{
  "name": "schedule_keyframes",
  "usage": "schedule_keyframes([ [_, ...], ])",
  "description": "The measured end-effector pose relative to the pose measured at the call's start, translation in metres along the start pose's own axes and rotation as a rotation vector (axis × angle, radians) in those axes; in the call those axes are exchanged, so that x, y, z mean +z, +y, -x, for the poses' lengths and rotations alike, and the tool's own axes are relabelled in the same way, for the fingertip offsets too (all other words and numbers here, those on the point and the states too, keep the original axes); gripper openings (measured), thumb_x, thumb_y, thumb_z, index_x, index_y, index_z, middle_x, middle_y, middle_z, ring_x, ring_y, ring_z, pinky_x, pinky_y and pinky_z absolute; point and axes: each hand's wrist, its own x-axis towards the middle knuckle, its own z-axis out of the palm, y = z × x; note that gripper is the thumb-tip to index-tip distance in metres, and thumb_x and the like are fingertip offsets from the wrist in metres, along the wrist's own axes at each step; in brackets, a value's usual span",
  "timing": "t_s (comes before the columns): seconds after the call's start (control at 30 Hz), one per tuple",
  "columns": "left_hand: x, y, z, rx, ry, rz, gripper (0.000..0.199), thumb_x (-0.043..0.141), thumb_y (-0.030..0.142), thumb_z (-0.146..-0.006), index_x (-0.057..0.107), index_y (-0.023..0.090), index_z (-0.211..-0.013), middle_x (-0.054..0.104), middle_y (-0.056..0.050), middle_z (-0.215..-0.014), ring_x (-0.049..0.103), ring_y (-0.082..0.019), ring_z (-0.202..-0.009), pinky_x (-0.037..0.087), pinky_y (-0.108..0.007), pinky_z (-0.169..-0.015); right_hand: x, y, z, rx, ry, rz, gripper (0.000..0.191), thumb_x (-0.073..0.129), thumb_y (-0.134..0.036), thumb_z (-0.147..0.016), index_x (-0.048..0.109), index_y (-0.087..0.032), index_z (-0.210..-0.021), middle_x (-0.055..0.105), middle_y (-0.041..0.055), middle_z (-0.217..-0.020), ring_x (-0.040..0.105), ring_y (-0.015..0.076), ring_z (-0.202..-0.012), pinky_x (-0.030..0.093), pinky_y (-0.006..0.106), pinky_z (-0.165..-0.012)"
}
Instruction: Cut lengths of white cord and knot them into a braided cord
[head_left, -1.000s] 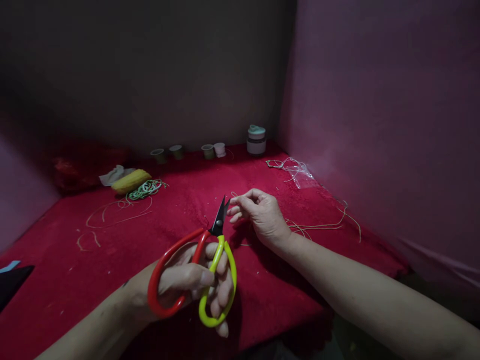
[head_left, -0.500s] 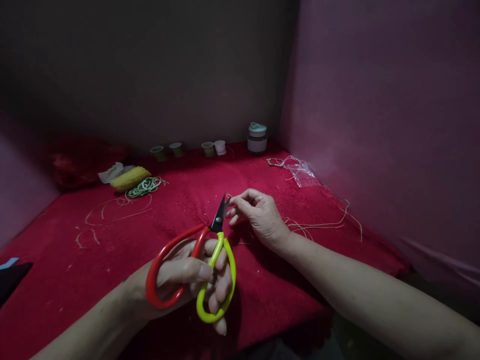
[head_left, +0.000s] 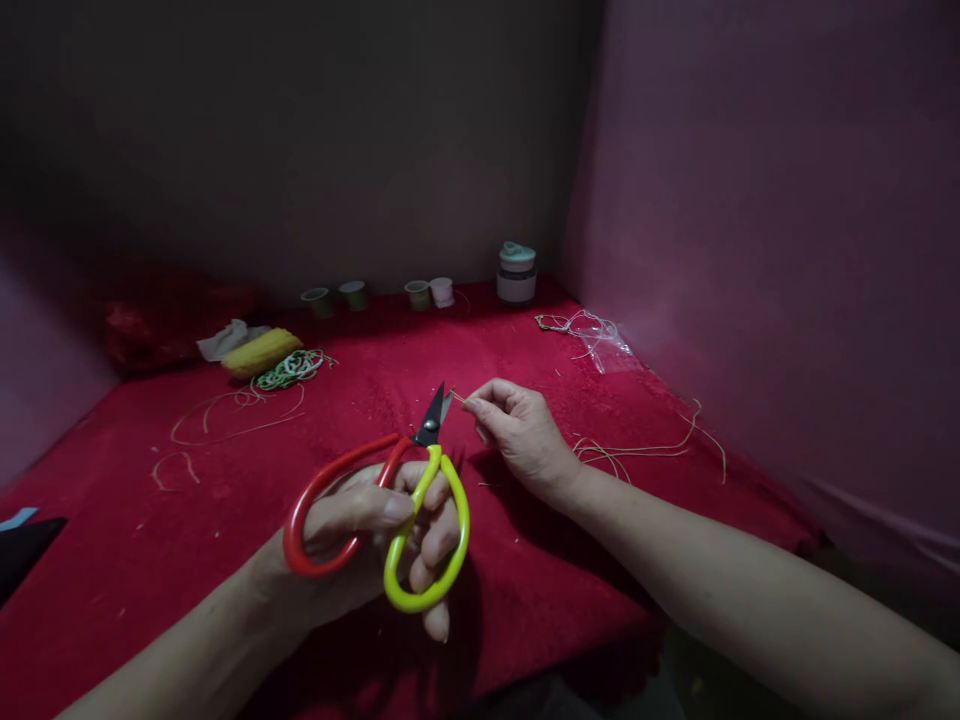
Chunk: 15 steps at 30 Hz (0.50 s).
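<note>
My left hand (head_left: 375, 520) grips a pair of scissors (head_left: 426, 436) with one red and one yellow handle, fingers through the loops. The short dark blades point up and away, slightly parted. Just right of them my right hand (head_left: 517, 425) pinches a thin tan cord (head_left: 459, 397) between thumb and forefinger. The cord's short end sticks out leftward to the blade tips; whether it lies between the blades I cannot tell. Beyond the right wrist, more tan cord (head_left: 637, 453) lies loose on the red cloth (head_left: 390, 400).
Several thread spools (head_left: 417, 294) stand along the back beside a jar with a pale blue lid (head_left: 517, 275). At left lie a yellow bundle (head_left: 262, 353), a green and white braided cord (head_left: 292, 370) and loose strands (head_left: 247, 436). A clear plastic bag (head_left: 607, 350) lies at right.
The scissors and my left hand have moved slightly up and left. My right hand has shifted a little rightward, and the cord end now shows more clearly between fingertips and blades.
</note>
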Motion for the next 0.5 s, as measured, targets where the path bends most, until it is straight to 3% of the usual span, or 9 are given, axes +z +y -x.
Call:
schedule_keyframes([
  [0.13,0.006,0.0,-0.001,0.022,0.036,0.049,0.016,0.042,0.022,-0.08,0.054,0.011,-0.082,0.058,-0.005,-0.072,0.062,-0.013,-0.056,0.053,-0.024,-0.05,0.001,0.0,0.0,0.031,-0.001,0.005,0.018,0.053,-0.028,-0.078,0.051,-0.016,-0.066,0.039,-0.0064,-0.051,0.031,0.0064,-0.047,0.027,0.021,-0.046],
  [0.5,0.017,0.002,-0.001,0.06,0.168,0.137,0.009,0.048,0.019,-0.081,0.054,0.014,-0.078,0.056,0.0,-0.064,0.059,-0.01,-0.051,0.054,-0.022,-0.047,0.005,0.001,0.001,0.041,-0.024,-0.01,0.016,0.051,-0.027,-0.077,0.049,-0.016,-0.065,0.038,-0.0061,-0.052,0.03,0.0069,-0.048,0.025,0.021,-0.046],
])
